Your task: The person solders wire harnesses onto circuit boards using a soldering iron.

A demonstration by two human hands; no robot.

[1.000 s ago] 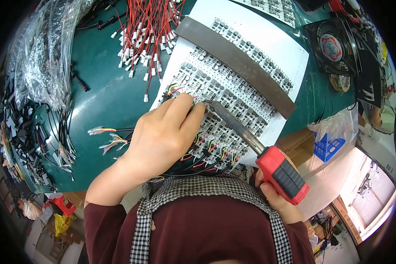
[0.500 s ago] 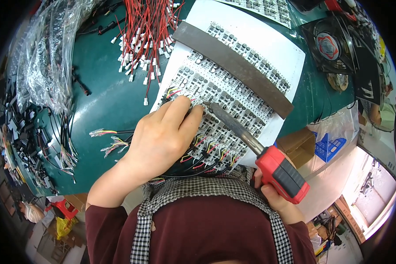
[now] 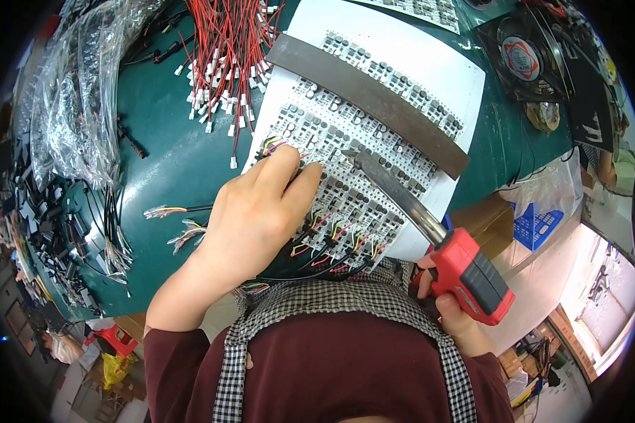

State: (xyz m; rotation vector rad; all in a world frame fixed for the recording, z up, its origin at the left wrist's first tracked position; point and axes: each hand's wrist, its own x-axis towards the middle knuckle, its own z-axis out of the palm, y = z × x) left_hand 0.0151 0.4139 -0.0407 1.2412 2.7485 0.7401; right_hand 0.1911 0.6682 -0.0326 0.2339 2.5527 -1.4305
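Not much has shifted since a second ago: the left hand has stayed planted on the white panel of small circuit boards, and the tool tip sits about where it was. The fingers lie nearly flat and loosely curled, pressing a wire lead down rather than gripping anything. The right hand is wrapped tight around the red handle of the soldering gun, below and right of the panel, its metal tip touching the boards just right of the left fingertips. The panel looks thin, stiff and fragile, so I'd hold it flat by the edges. Red wire bundles lie up-left of the panel on the green bench.
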